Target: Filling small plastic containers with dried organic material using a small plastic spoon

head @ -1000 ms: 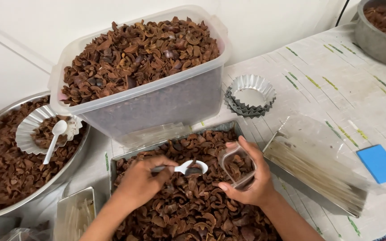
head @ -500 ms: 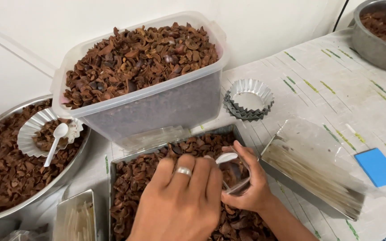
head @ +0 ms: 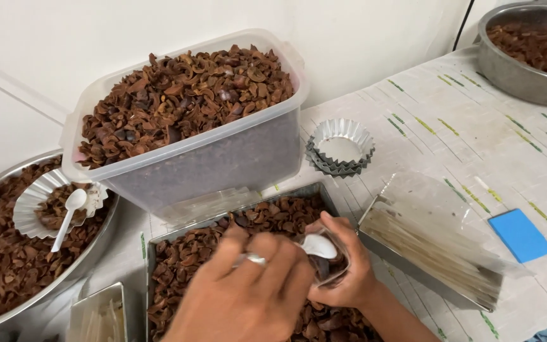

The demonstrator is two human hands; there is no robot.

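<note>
Both hands grip closed: left hand (head: 248,297) holds white spoon (head: 318,246), right hand (head: 343,272) clear cup (head: 332,266).

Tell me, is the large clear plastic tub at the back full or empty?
Full. The large clear plastic tub has no lid on, and brown dried shell pieces heap above its rim.

A table (head: 476,145) with a striped cloth.
On it: a plastic tub (head: 223,158), foil cups (head: 340,149), metal trays (head: 159,244), two bowls (head: 520,69), a blue card (head: 521,235).
</note>
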